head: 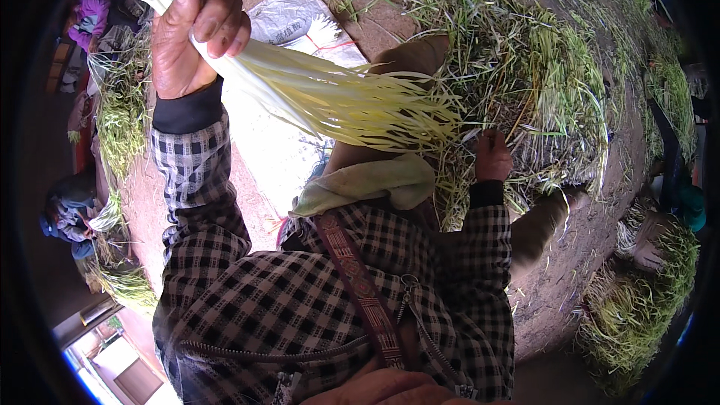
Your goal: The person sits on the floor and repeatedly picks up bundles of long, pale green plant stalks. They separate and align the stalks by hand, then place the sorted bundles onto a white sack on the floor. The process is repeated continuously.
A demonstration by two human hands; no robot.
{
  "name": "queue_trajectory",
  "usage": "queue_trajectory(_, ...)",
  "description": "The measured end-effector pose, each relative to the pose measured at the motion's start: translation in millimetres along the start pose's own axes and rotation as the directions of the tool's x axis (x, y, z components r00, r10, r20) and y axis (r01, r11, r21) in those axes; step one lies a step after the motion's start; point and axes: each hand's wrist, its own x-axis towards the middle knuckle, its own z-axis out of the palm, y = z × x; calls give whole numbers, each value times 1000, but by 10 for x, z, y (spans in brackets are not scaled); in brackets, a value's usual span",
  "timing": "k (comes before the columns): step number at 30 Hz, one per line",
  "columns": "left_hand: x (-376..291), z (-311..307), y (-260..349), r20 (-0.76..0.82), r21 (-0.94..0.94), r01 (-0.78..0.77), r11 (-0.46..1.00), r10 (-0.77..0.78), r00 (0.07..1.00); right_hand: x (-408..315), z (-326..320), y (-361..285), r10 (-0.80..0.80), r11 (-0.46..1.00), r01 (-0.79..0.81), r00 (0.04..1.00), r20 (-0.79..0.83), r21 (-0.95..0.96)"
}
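Observation:
My left hand (197, 28) is raised at the upper left, wrapped around a bunch of blanched yellow chives (315, 90). White stalks stick out beyond my thumb, and the loose yellow leaves fan out to the right. Just past the leaf tips is my right hand (494, 156), its fingers curled in. Thin strands cross near its fingertips; whether it grips any is unclear. Below the held bunch, a printed woven sack (281, 8) is spread on the ground. A tied bundle of white stalks (323, 34) lies on it, bound with a red tie.
A large heap of green and yellowish leaves (540, 67) covers the ground ahead and right. Another leaf pile (635, 304) lies at the lower right. Two people sit at the left, one in a purple top (90, 17), one in a blue cap (50, 225), beside more leaves (121, 135).

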Motion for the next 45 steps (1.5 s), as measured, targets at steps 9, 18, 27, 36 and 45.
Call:
queue_trajectory(9, 132, 225, -73, 43, 47, 4, 999, -6, 999, -76, -332, -1584, -572, 804, 548, 819, 48, 231)
queue_trajectory(18, 151, 251, -121, 54, 68, 6, 998, -10, 999, -358, -150, -2105, -687, 638, 597, 727, 9, 487)
queue_trajectory(27, 160, 260, -167, 74, 95, 23, 995, -30, 997, -363, -119, -2121, -751, 623, 673, 657, 64, 400)
queue_trajectory(36, 161, 269, -172, 90, 107, 21, 994, -31, 995, -252, -134, -1972, -765, 627, 709, 638, 84, 323)
queue_trajectory(45, 154, 326, -160, 81, 194, 20, 981, -36, 996, -182, -237, -2098, -422, 721, 214, 890, 173, 659)
